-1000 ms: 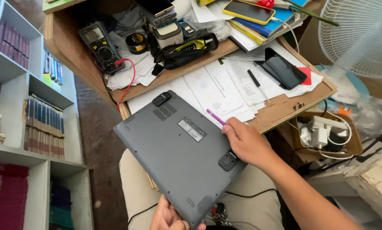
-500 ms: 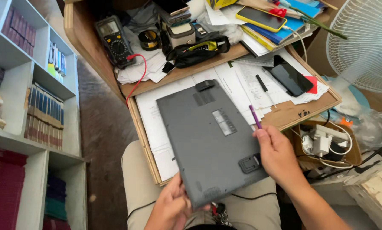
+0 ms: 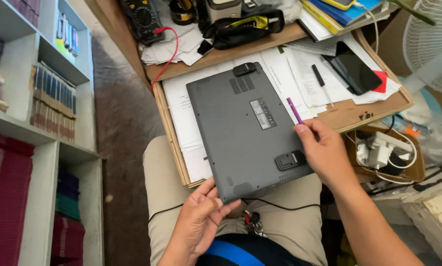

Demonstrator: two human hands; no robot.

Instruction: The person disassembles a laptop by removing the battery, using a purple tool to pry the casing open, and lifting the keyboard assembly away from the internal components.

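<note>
grey laptop (image 3: 248, 130), underside up, flat on papers (image 3: 181, 113) on the wooden desk (image 3: 349, 114), near edge overhanging the lap. left hand (image 3: 201, 216) pinches its near corner, thumb on top. right hand (image 3: 322, 150) curled on its right edge, holding a purple pen (image 3: 295, 110). black phone (image 3: 351, 66) to the right.

The left hand (image 3: 201, 216) curls palm-up, fingers bent. The right hand (image 3: 324, 152) lies palm-down, forearm stretched out from the lower right.

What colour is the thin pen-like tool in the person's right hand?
Purple. The slim stick-shaped tool pokes out above the right hand beside the flat grey laptop underside, in the head view.
</note>
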